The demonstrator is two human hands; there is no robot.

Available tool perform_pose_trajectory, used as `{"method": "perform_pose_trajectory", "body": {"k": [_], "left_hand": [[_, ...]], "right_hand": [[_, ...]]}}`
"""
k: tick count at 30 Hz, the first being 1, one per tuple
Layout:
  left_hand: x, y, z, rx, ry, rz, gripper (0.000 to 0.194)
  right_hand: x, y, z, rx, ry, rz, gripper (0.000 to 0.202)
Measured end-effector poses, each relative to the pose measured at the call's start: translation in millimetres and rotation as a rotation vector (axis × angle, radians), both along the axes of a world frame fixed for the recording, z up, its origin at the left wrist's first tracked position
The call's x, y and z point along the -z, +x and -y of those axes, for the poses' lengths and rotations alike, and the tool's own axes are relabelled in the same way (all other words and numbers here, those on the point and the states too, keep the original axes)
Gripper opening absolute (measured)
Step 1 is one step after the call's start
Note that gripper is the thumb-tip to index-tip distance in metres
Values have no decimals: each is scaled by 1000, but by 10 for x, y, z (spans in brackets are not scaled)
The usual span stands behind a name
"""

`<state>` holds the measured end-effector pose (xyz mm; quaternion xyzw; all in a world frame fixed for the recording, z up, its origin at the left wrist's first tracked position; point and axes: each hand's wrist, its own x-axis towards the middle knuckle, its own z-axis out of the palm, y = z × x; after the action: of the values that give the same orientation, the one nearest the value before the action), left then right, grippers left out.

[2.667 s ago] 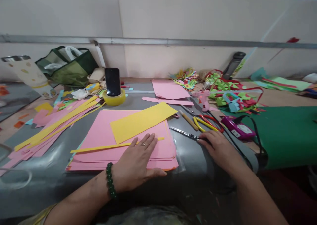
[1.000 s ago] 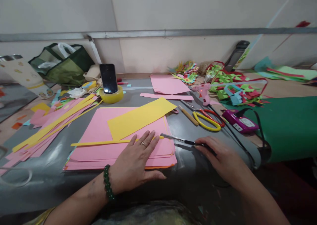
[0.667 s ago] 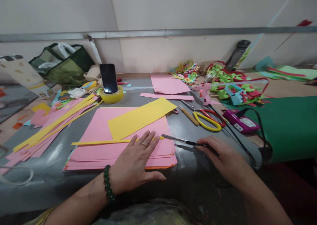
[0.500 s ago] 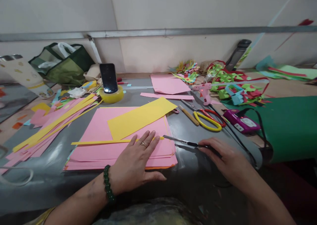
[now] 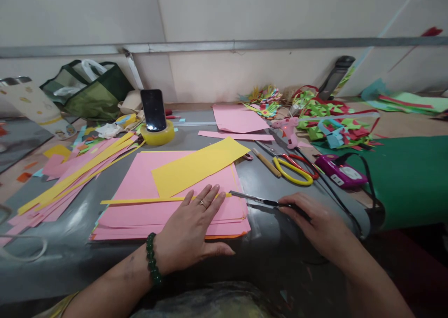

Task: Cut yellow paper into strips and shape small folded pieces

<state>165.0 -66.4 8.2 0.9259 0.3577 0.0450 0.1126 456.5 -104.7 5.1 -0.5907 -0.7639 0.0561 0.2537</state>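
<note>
Left fingers (image 5: 212,197): spread flat, unclenched, pinning the yellow strip (image 5: 140,201) across the pink paper stack (image 5: 140,219).
Right hand (image 5: 315,217): pinched around the craft knife (image 5: 259,199), tip by the strip's right end; touching or not, I can't tell.
Yellow strip: light, limp, easily creased, I'd judge; best held flat from above.
Craft knife: slim, stiff, probably slick; I'd grip the handle, clear of the blade.
</note>
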Motion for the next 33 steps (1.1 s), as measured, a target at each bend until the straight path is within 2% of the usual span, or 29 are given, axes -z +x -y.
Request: {"method": "perform_pose_trajectory", "body": {"k": [8, 16, 21, 24, 28, 33], "left_hand": [[10, 0, -3, 4, 5, 9, 99], [0, -5, -3, 2, -21, -15, 101], [18, 17, 12, -13, 44, 15, 105], [2, 64, 26, 35, 18, 30, 112], [-19, 104, 32, 82, -64, 43, 112], [23, 90, 43, 73, -30, 57, 107]], "right_hand": [[-27, -31, -48, -16, -22, 29, 18], [-104, -129, -150, -117, -53, 61, 18], [-72, -89, -150, -145, -65, 37, 18], [-69, -30, -105, -122, -69, 39, 19], [-183, 33, -58, -109, -25, 81, 19], [-425, -12, -73, -162, -5, 201, 23]]}}
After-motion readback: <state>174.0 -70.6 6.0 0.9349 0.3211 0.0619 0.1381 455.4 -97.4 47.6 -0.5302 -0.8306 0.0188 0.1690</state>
